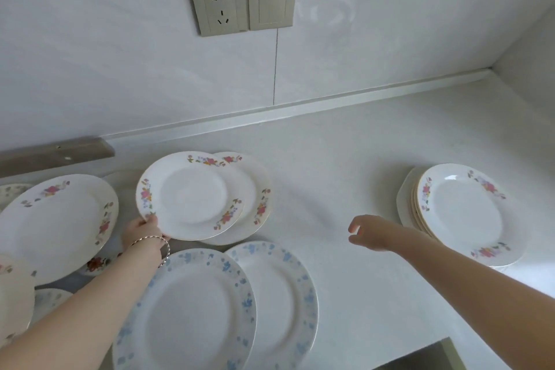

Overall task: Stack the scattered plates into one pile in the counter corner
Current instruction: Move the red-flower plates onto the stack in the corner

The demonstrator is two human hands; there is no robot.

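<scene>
My left hand [143, 231] grips the near-left rim of a small white plate with pink flowers [192, 195], tilted up over a second flowered plate [255, 189] lying under it. A pile of flowered plates [462, 213] sits at the right, toward the counter corner. My right hand [371, 233] hovers open above the counter just left of that pile, holding nothing. Two blue-patterned plates [192, 309] [285, 294] overlap near me. A large flowered plate [57, 225] lies at the left.
More plates and a small dish [96, 264] crowd the left edge. A wall socket [217, 6] and switch [271, 3] are on the back wall. A dark opening [426, 357] cuts into the counter at the bottom right.
</scene>
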